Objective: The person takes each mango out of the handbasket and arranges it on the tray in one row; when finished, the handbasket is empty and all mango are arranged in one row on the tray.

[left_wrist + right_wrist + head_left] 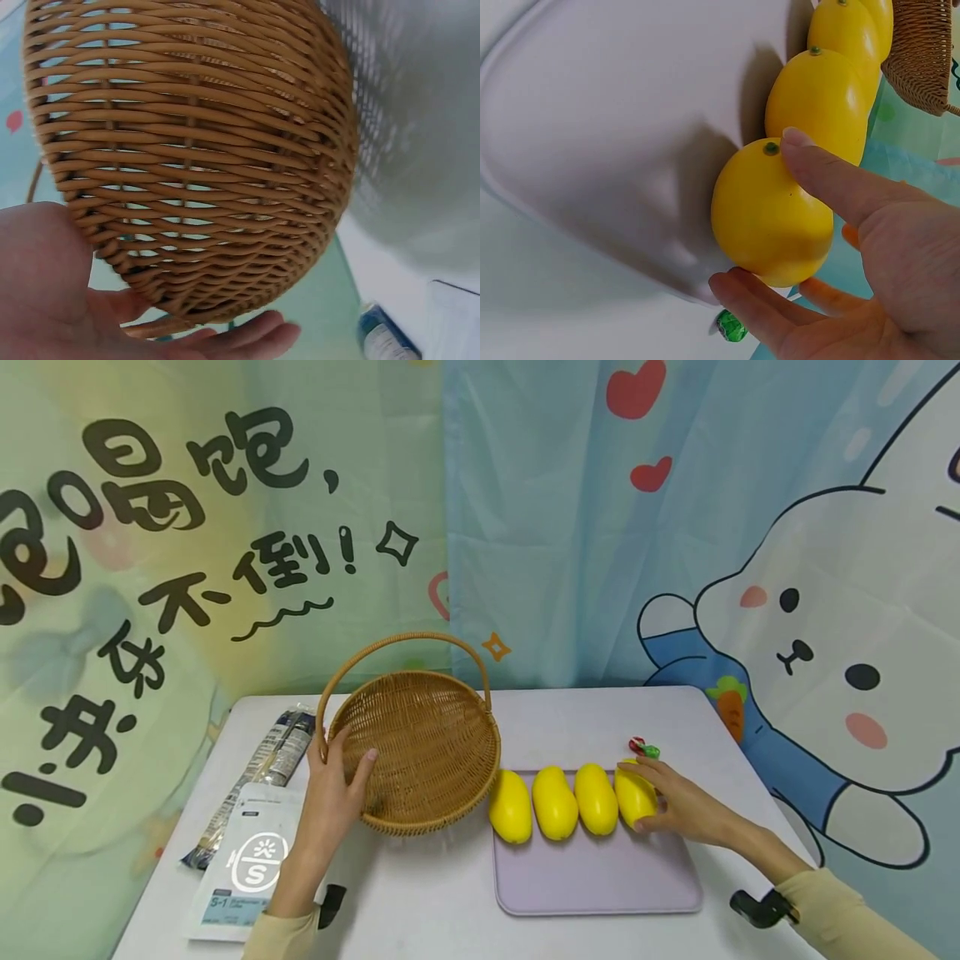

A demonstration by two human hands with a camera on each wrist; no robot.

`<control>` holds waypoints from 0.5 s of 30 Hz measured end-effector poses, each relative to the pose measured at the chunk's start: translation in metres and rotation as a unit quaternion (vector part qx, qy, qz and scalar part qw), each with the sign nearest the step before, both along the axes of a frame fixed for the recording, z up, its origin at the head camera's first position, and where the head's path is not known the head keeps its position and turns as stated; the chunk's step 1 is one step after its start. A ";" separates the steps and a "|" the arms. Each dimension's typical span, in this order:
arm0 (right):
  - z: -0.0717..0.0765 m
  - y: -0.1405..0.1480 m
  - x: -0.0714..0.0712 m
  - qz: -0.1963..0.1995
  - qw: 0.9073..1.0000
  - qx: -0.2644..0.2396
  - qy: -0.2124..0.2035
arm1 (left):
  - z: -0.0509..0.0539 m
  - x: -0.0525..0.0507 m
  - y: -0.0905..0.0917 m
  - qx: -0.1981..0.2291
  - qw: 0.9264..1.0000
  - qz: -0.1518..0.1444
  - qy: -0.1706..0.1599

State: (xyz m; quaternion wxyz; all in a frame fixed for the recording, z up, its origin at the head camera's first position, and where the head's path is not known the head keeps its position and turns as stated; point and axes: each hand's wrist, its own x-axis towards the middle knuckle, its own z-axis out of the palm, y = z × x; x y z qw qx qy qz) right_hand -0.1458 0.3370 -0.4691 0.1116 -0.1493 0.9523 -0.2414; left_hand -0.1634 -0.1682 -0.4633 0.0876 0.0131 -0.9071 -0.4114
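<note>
A brown wicker basket (423, 752) with an arched handle is tilted so that its hollow side faces me in the head view. My left hand (332, 797) grips its left rim, thumb on the inner side and the other fingers behind, beside the foot of the handle. On a pale purple tray (600, 881), several yellow mango-like fruits stand in a row. The rightmost yellow mango (634, 795) is held between the thumb and fingers of my right hand (690, 808). In the right wrist view, that mango (769, 214) shows a small green stem end.
Left of the basket lie a white pouch (251, 860) and a long clear-and-dark package (277, 747). Small red and green wrapped candies (645, 748) sit behind the tray. A printed curtain (525, 527) hangs behind the white table (420, 902).
</note>
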 end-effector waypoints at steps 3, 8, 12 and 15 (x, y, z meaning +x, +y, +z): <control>0.000 0.000 0.002 -0.003 1.000 0.001 0.001 | 0.005 0.004 0.004 -0.016 0.999 0.016 0.029; 0.001 -0.001 0.001 -0.009 1.000 0.004 -0.008 | 0.020 0.015 0.012 -0.053 0.989 0.048 0.132; 0.004 -0.001 0.000 -0.010 1.000 0.005 -0.015 | 0.035 0.023 0.020 -0.082 0.969 0.042 0.229; 0.010 -0.002 0.000 -0.009 1.000 -0.001 -0.015 | 0.046 0.026 0.027 -0.099 0.947 0.036 0.303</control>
